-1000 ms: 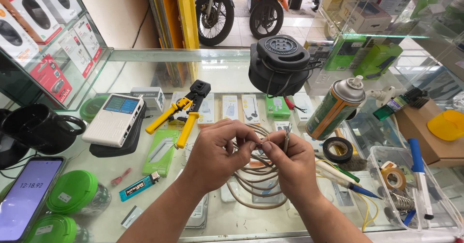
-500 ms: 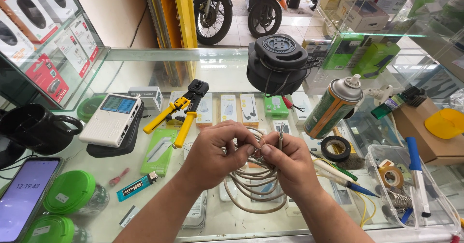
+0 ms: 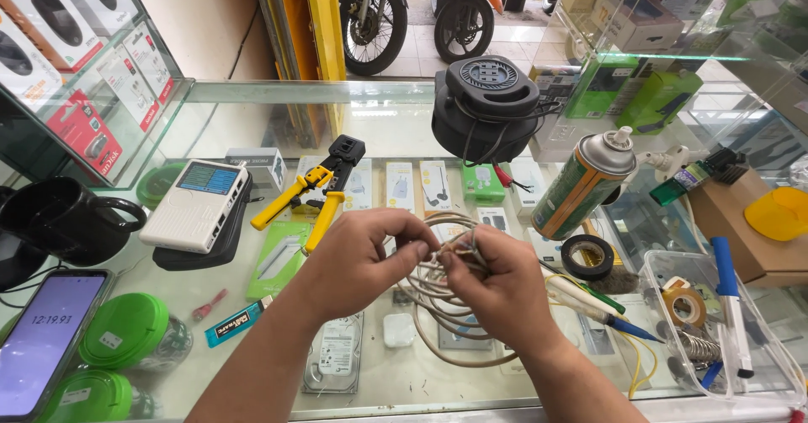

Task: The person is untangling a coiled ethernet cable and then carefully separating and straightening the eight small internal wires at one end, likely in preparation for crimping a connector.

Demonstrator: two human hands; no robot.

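A coiled beige cable [image 3: 446, 322] lies on the glass counter [image 3: 269, 128] under both hands. My left hand [image 3: 358, 259] pinches the cable's end between thumb and fingers. Facing it, my right hand [image 3: 497, 284] grips the same cable end and its thin wires, fingertips touching those of the left. A yellow-handled crimping tool [image 3: 316, 191] rests just beyond my left hand. A white cable tester [image 3: 196, 204] sits on a black pouch further left.
A black cable reel [image 3: 486, 107] and a spray can [image 3: 583, 183] stand at the back right. Black tape [image 3: 587, 256], pens [image 3: 602, 309] and a clear plastic box [image 3: 715, 322] lie right. A phone [image 3: 42, 339], green lids [image 3: 124, 330] and a black mug [image 3: 63, 217] sit left.
Both hands have stayed together on the cable end, shifting slightly as the fingers work the wires. The coil has barely moved.
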